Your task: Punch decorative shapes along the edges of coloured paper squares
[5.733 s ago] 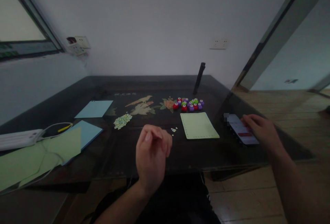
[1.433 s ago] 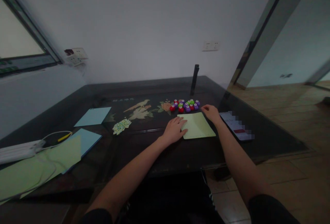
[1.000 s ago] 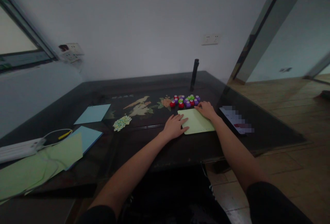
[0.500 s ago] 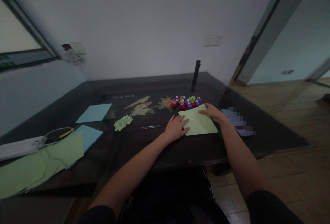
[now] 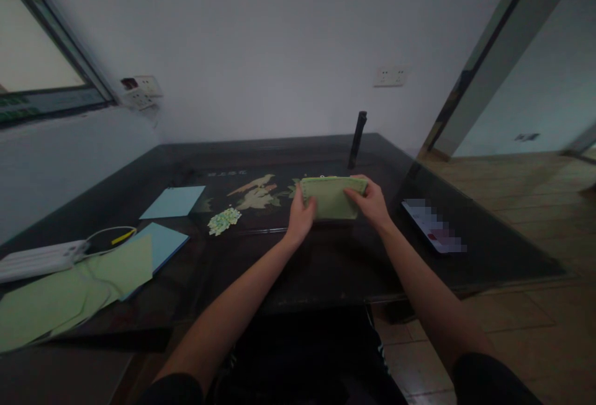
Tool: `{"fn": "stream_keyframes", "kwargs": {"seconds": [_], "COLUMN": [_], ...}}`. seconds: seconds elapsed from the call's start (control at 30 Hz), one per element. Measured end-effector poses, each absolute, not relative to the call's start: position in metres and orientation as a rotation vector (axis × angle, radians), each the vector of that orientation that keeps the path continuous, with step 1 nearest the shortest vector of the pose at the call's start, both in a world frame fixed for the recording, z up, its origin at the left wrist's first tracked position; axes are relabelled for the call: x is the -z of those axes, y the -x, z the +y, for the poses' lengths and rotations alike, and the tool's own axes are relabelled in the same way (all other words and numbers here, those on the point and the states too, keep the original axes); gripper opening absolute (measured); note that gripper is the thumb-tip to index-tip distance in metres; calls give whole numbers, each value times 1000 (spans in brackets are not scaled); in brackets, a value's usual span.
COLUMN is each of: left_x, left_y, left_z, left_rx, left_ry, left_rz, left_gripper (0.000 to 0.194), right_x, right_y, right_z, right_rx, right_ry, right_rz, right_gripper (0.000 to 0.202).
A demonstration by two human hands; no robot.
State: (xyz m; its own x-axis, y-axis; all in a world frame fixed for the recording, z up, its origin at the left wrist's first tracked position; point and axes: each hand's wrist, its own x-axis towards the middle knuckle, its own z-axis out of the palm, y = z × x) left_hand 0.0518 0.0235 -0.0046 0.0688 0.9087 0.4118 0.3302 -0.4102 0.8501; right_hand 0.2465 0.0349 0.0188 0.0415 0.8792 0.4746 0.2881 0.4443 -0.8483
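Observation:
A light green pouch-like piece point(image 5: 331, 201) with stitch-like marks along its edges is raised above the dark table point(image 5: 261, 268), tilted upright. My left hand point(image 5: 301, 213) grips its left edge, thumb on the near face. On its upper right corner, my right hand point(image 5: 371, 200) is closed with the thumb in front. Behind the piece, the small red, green and purple round items are almost wholly hidden. A pile of small pale green and yellow pieces point(image 5: 224, 221) lies to the left of my hands.
Blue sheets point(image 5: 174, 201) and green sheets point(image 5: 125, 265) lie at the left, near a white power strip point(image 5: 44, 260) with a cable. A phone point(image 5: 426, 225) lies at the right. Behind my right hand stands a black upright stick point(image 5: 357, 140). A wall borders the table's back.
The green piece has been lifted from the table and tilted up. My left hand has gone from lying flat on it to gripping its left side. The coloured round items are now hidden.

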Motion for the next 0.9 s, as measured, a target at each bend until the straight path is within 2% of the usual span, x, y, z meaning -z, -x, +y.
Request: {"fn": "stream_keyframes", "kwargs": {"seconds": [0.17, 0.43, 0.6, 0.73, 0.9], "left_x": [0, -4, -10, -3, 9], "left_y": [-51, -50, -48, -50, -49], "left_z": [15, 12, 8, 13, 24], "left_rx": [-1476, -1511, -1542, -1464, -1407], "left_ry": [-1752, -1821, -1982, -1775, -1739], "left_rz": [1217, 1203, 1142, 1177, 1163], "left_gripper": [40, 62, 61, 67, 51], "right_x": [-24, -8, -7, -6, -2], "right_y": [-236, -239, -233, -231, -231], "right_z": [26, 38, 35, 35, 36], "right_rx": [-621, -748, -851, -873, -984], "right_ry": [969, 994, 957, 982, 980], "right_rz": [-1514, -1430, -1390, -1385, -1358], "right_gripper": [33, 40, 43, 45, 48]}}
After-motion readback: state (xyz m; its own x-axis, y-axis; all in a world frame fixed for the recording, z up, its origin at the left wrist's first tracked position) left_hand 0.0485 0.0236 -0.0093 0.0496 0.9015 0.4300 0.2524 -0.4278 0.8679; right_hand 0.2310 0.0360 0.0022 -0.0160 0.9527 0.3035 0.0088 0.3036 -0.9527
